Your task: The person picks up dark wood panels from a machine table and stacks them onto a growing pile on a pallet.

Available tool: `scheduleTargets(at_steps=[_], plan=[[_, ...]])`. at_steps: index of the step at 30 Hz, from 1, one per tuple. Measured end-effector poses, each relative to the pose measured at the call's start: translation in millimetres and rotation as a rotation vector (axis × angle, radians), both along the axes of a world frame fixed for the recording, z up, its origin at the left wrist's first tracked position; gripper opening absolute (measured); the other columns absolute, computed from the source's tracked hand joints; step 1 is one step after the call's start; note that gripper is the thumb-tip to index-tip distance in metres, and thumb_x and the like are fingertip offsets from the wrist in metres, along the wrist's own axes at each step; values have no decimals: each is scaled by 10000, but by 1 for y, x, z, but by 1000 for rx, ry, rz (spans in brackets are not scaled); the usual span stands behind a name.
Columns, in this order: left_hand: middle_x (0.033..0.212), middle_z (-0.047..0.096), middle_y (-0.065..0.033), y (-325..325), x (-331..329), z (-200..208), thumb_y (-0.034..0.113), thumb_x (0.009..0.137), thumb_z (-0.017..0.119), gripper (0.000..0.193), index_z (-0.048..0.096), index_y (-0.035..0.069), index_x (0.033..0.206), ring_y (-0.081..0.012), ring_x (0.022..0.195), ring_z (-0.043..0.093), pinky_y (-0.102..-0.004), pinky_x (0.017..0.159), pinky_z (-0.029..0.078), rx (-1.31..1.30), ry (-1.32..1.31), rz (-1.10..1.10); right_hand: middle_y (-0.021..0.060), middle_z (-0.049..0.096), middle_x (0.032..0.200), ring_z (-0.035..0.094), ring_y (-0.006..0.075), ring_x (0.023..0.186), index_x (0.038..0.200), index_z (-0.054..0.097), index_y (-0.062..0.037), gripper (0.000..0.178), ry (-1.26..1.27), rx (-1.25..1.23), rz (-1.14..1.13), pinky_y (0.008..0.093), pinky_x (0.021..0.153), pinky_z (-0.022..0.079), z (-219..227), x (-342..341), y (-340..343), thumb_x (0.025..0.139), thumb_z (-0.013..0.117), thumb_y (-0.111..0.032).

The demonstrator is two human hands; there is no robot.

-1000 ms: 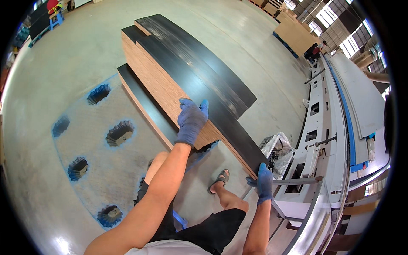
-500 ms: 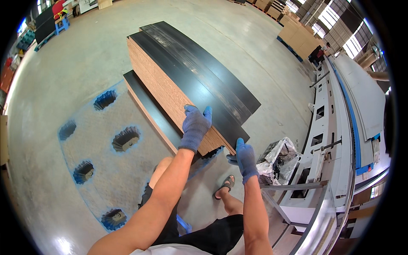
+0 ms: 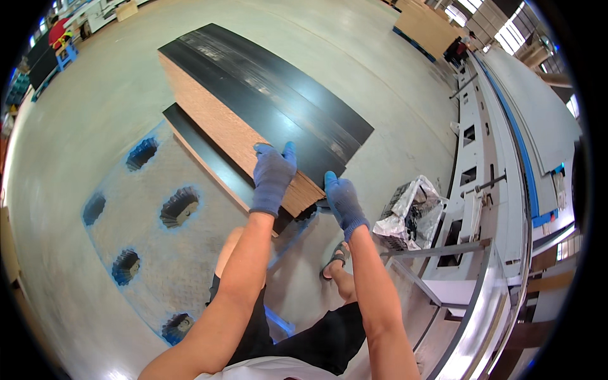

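A stack of long black-topped boards (image 3: 253,82) with wood-grain sides lies in front of me. My left hand (image 3: 274,177), in a blue knit glove, grips the wood-grain edge of the nearest top board (image 3: 228,104), its thumb on the black face. At that board's near end corner, my right hand (image 3: 344,199), gloved alike, has its thumb on top and its other fingers curled at the end, partly hidden. A lower black board (image 3: 209,155) sticks out on the left, below my left hand. The stack rests on a grey pallet with blue edges (image 3: 149,237).
Several deep holes open in the pallet (image 3: 180,208). To my right stand a plastic-lined crate (image 3: 411,215), a metal frame (image 3: 437,252) and a long white machine (image 3: 465,158). People are farther off at both sides, and cardboard stacks (image 3: 424,28) stand at the far right.
The nearest top board has slid away from me along the stack. Its near end, which jutted out, now lies about level with the neighbouring boards. Both hands moved with it. The view shifted slightly.
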State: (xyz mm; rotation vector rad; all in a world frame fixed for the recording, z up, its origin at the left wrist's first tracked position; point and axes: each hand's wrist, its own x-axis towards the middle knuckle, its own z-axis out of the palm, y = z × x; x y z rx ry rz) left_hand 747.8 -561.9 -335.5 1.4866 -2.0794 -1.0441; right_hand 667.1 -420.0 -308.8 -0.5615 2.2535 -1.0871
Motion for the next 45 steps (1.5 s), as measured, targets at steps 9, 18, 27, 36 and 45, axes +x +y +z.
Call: scheduleTargets(at_steps=[9,18,27,36,45], plan=[[957,595,-350,-16,9,-7,532,874,442,879,260,-269,1187,-424,930,607,-421,806,484,-35,-5,-48,61,619,931,610,149,813,1070,583,-29,364,-451,-237,-84,278,743,508,-17,11,62,911,512,-348],[761,603,-259,-29,13,-32,397,874,496,434,593,-18,792,-434,728,570,-460,634,439,-252,315,-161,109,627,976,626,174,841,1152,543,28,362,-315,-378,-494,285,767,508,-32,70,278,914,522,-244],[568,451,0,-31,28,-47,358,904,519,331,490,106,692,-88,448,420,-224,375,290,376,719,-108,49,646,830,580,81,784,1012,617,43,242,693,-156,-865,236,726,473,62,121,418,901,532,-155],[563,511,-20,28,55,-162,224,846,532,244,559,85,647,-128,472,474,-290,416,372,127,412,-668,167,626,905,605,322,862,998,598,8,225,1189,364,-1138,371,774,463,99,159,485,840,553,-145],[865,648,-209,258,147,-176,338,800,552,343,672,21,853,-368,829,625,-427,748,476,151,-123,-1114,119,556,896,542,319,883,965,586,-46,197,1210,696,-900,419,775,420,88,161,474,811,561,-167]])
